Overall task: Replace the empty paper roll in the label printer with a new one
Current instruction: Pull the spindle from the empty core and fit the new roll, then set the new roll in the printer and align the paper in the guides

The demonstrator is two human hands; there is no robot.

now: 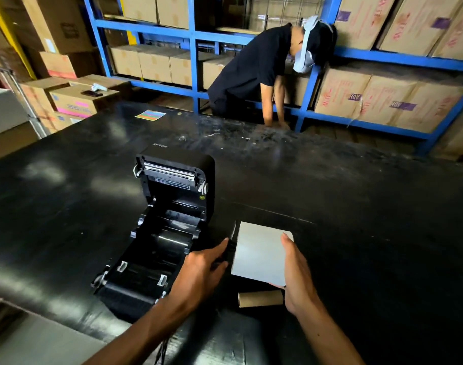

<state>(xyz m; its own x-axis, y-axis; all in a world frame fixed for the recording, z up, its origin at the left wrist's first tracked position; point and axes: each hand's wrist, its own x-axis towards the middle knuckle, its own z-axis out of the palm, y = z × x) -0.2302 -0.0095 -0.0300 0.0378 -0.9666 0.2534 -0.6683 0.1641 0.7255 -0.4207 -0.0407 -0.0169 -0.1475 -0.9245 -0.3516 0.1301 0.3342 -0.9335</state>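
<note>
The black label printer (170,222) stands on the black table (356,219) with its lid swung open; its paper bay looks empty. Right of it, a new white paper roll (259,252) is held just above the table between both hands. My right hand (296,275) grips the roll's right end. My left hand (201,270) is at its left end, fingers on a black holder piece (231,241) there. An empty brown cardboard core (260,299) lies on the table just below the white roll.
A person in dark clothes (254,69) bends over beyond the table's far edge, in front of blue shelving (193,48) full of cardboard boxes. More boxes (75,98) are stacked at the left. A coloured card (150,115) lies on the far table.
</note>
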